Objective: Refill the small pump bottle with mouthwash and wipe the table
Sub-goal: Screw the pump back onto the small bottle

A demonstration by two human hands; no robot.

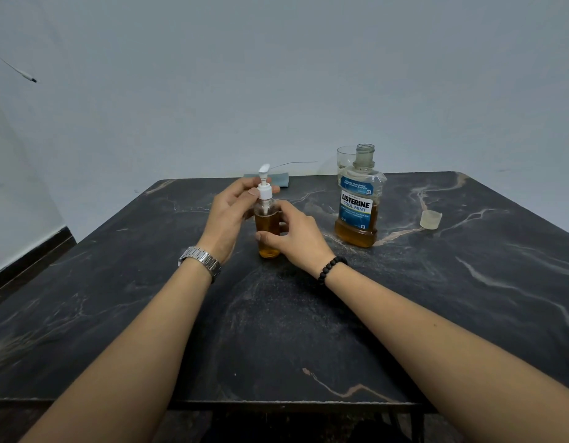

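A small clear pump bottle [268, 233] stands upright on the dark marble table [308, 330], mostly full of amber liquid. Its white pump head [264, 187] sits on the neck. My left hand [227, 215] pinches the pump's collar with thumb and fingers. My right hand [296, 235] wraps around the bottle's body from the right. The big mouthwash bottle [358, 206], uncapped and about a third full, stands to the right. Its translucent cap [430, 219] lies on the table further right. A grey cloth [281, 180] lies folded at the table's far edge, partly hidden behind my left hand.
An empty clear glass [344, 158] stands behind the mouthwash bottle near the far edge. A pale wall rises right behind the table. A thin wire [296, 163] runs along the far edge by the cloth.
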